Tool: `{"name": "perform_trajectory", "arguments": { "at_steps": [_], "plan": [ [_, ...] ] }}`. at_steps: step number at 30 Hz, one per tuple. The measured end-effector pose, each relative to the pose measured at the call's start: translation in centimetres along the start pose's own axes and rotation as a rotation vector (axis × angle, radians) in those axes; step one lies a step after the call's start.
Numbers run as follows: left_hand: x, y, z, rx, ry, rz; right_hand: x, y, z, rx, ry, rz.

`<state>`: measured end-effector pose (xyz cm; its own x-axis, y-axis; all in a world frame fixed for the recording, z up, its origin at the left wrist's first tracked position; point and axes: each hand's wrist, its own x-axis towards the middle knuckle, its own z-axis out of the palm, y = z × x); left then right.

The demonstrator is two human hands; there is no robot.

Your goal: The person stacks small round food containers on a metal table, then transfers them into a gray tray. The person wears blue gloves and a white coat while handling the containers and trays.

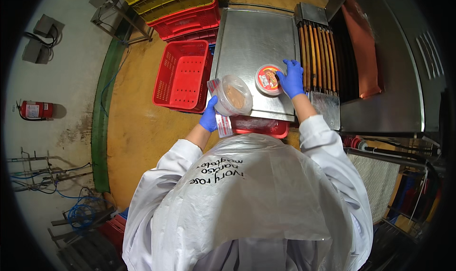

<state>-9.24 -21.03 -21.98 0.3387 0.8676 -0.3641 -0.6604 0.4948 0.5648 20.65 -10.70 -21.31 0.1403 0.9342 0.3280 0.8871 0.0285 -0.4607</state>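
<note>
My left hand, in a blue glove, grips the side of a clear round plastic tub with light brown food inside. Red-and-white printed strips stick out beside and below that tub, near my fingers. On the steel tabletop rests a second round tub with a red and yellow printed top. My right hand, also gloved in blue, reaches over this tub's right edge; a digit touches its top while the other fingers extend past it. The underside of the left tub is hidden.
Left of the table stands a red plastic crate, with stacked red and yellow crates behind. A roller conveyor leads into a steel machine on the right. Another red crate sits below the table's near edge.
</note>
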Motion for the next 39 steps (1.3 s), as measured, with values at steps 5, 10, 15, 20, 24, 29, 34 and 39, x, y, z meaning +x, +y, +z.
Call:
{"name": "perform_trajectory", "arguments": {
  "at_steps": [5, 10, 15, 20, 24, 29, 34, 39],
  "plan": [
    [1.1, 0.8, 2.7, 0.005, -0.033, -0.038, -1.8, -9.4, -6.9, 0.666, -0.575, 0.065],
    [3.1, 1.7, 4.8, 0.032, -0.134, -0.133, -3.6, -7.3, -5.0, 1.253, -0.721, 0.411],
    [2.4, 1.6, 8.2, 0.296, 0.121, 0.026, -4.2, -7.6, -6.3, 1.358, -0.547, 0.591],
    [3.0, 1.4, 10.8, 0.286, 0.222, 0.153, -5.6, -8.1, -5.1, 1.497, -0.406, 0.592],
    [3.2, 1.1, 9.7, 0.291, 0.201, 0.156, -5.1, -4.7, -3.4, 1.423, -0.342, 0.541],
    [1.9, -0.7, 4.7, -0.228, 0.155, -0.315, -8.1, -3.2, -2.2, 1.197, -0.444, 0.49],
    [-0.2, -3.0, 4.5, -0.012, 0.217, -0.452, -12.4, -4.1, -1.8, 1.297, -0.383, 0.429],
    [-0.8, -4.7, -1.0, -0.497, 0.419, -0.498, -10.7, -2.9, -4.2, 0.884, -0.045, 0.141]
  ]
}}
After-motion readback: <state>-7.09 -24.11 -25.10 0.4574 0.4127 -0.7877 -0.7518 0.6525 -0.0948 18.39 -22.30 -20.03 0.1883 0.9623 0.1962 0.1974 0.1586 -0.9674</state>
